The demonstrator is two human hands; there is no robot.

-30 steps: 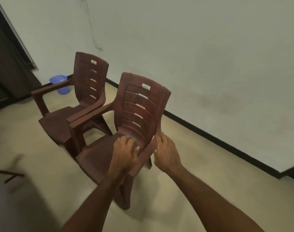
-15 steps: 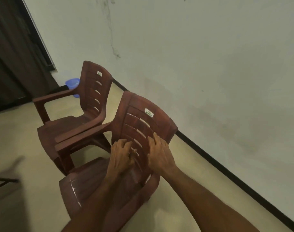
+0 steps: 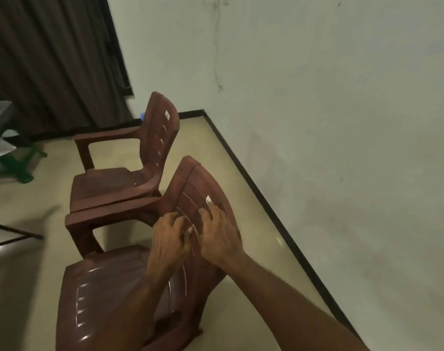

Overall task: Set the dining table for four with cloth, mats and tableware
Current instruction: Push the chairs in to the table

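Plastic slatted chair (image 3: 190, 193); both hands' grip curled.

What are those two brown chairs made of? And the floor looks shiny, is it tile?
The near chair and far chair look like moulded plastic, semi-glossy: one-piece slotted backs, light glints on the seats. The floor looks like polished beige tile or stone; it reflects light, but no joints show clearly.
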